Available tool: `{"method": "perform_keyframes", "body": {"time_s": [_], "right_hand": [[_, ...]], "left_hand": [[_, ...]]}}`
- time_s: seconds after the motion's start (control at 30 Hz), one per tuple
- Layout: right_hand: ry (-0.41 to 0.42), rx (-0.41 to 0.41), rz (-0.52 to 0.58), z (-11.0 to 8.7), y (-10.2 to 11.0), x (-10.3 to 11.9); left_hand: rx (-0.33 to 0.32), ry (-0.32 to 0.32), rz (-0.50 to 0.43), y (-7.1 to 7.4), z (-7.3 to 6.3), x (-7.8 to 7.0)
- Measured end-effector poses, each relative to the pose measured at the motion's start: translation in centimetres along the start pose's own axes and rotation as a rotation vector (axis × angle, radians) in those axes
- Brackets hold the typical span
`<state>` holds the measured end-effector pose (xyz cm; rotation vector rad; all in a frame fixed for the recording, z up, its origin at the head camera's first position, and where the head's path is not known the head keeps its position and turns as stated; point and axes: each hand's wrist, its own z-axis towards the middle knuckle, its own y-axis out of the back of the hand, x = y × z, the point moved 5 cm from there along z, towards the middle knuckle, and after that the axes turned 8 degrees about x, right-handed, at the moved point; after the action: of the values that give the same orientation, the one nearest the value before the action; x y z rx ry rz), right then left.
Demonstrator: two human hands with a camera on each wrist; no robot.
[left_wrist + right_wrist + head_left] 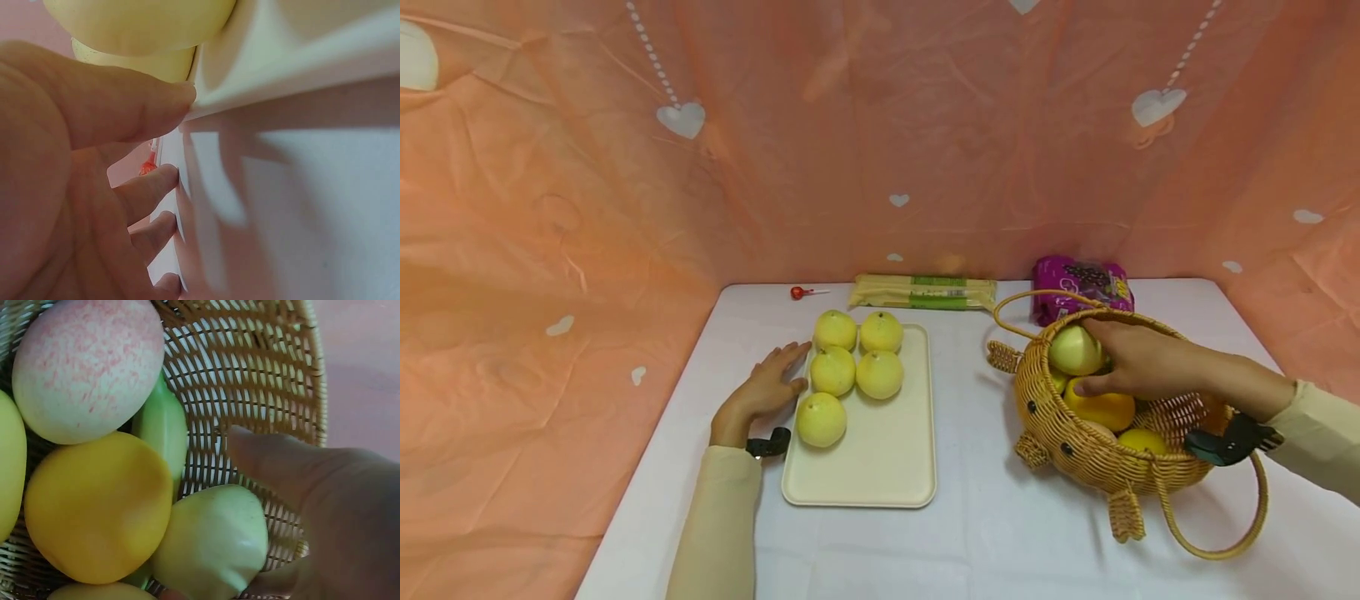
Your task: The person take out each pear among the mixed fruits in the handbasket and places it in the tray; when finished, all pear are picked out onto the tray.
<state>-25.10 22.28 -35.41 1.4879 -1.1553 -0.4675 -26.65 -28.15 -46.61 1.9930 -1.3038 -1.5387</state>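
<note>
My left hand (767, 385) lies at the left edge of a cream tray (880, 475). Its thumb touches the tray's rim in the left wrist view, the fingers spread below. On the tray sit several round pale yellow fruits (822, 419). My right hand (1142, 360) reaches into a wicker basket (1060, 433) with an animal face. Its fingers extend over and behind a pale green fruit (212, 540), while the thumb stands apart from it. Beside that fruit lie an orange-yellow fruit (100, 506), a pink-speckled peach (87, 369) and a long green item (164, 425).
At the table's back are a red lollipop (797, 292), a long yellow-green package (925, 292) and a purple bag (1067, 279). The basket's handle (1240, 546) hangs out toward the front. A pink cloth with hearts (880, 150) hangs behind the white table (880, 558).
</note>
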Motion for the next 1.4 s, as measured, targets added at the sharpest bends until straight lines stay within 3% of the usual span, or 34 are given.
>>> {"method": "perform_keyframes", "body": {"time_s": [0.27, 0.67, 0.93, 1.2, 1.3, 1.4], "right_hand": [[-0.026, 0.029, 0.012, 1.7, -0.4, -0.5], [-0.074, 0.027, 0.070, 1.7, -0.3, -0.5], [-0.014, 0.013, 0.076, 1.2, 0.2, 0.1], [0.138, 0.012, -0.021, -1.0, 0.5, 1.8], [0.102, 0.001, -0.014, -2.3, 0.9, 1.9], [0.045, -0.076, -0.022, -3.8, 1.5, 1.6]], "left_hand": [[0.001, 0.012, -0.019, -0.1, -0.1, 0.1], [0.000, 0.000, -0.008, -0.1, -0.1, -0.2], [-0.009, -0.013, 0.002, -0.1, -0.1, -0.2], [-0.002, -0.014, 0.002, -0.2, 0.0, 0.0], [-0.007, -0.025, 0.012, -0.2, 0.0, -0.1], [-0.009, -0.026, 0.008, -0.2, 0.0, 0.0]]}}
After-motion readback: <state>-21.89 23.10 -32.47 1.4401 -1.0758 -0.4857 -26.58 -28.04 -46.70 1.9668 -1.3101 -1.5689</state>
